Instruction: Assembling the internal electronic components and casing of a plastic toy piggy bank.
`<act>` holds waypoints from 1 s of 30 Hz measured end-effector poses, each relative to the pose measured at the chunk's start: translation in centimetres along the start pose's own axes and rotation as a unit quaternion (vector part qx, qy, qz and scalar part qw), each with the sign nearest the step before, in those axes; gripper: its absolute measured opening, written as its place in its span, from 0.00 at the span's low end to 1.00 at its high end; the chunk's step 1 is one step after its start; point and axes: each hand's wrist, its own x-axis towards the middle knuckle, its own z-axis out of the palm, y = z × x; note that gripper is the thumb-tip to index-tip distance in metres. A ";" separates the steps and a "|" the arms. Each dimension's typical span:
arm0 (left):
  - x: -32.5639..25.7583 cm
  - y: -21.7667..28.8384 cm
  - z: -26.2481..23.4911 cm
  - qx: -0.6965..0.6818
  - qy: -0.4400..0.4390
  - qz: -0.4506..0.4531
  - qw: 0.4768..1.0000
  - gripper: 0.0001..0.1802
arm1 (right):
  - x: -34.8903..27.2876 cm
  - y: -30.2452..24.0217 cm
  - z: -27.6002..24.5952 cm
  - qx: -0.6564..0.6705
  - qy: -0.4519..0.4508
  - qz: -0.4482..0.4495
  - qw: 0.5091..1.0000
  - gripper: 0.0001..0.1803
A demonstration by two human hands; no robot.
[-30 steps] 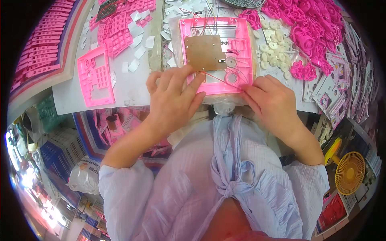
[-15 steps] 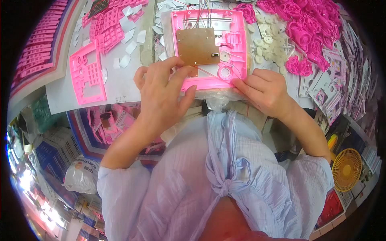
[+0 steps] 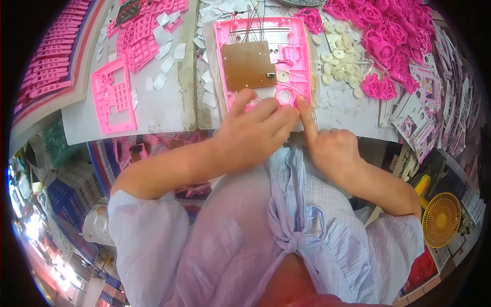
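The pink housing [image 3: 266,61] lies flat on the table's near edge, directly ahead of the person, and serves as the reference for all else. A brown circuit board [image 3: 249,65] sits inside it, toward its left half, with thin coloured wires [image 3: 250,28] running from the housing's far end. The left hand [image 3: 255,130] lies spread over the housing's near left corner, fingers flattened and pressing down, gripping nothing. The right hand [image 3: 330,146] is curled shut except for the index finger, which is extended and touches the housing's near right edge beside a round pink ring [image 3: 284,95]. Judged from this, the step in hand is seating or checking a small part at the housing's near end; the next move appears to call for steady downward pressure from the left hand and a fine fingertip placement at the ring. Right of the housing lie loose white discs [image 3: 337,61], and beyond them a heap of pink gear-like parts [image 3: 388,36]. Left of the housing lie a pink grid frame [image 3: 115,94] and white scraps [image 3: 163,56]. No bin or tray is clearly discernible; the parts lie loose on the table [image 3: 169,110].
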 end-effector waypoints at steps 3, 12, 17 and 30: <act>0.2 0.5 -0.6 0.069 -0.013 0.038 0.997 0.25 | 0.5 0.3 -2.9 -0.013 -0.128 -0.009 0.992 0.40; 0.5 0.3 -0.7 -0.077 -0.046 -0.043 0.995 0.27 | 13.5 4.5 -7.1 0.274 0.188 0.046 0.942 0.14; 1.0 -1.6 -1.7 -0.203 0.009 -0.059 0.977 0.19 | 17.2 3.2 -4.6 0.170 0.242 0.055 0.954 0.18; 5.8 -12.8 -0.1 -0.088 0.177 -0.287 0.937 0.08 | 14.6 2.3 -3.8 0.458 0.298 -0.030 0.837 0.07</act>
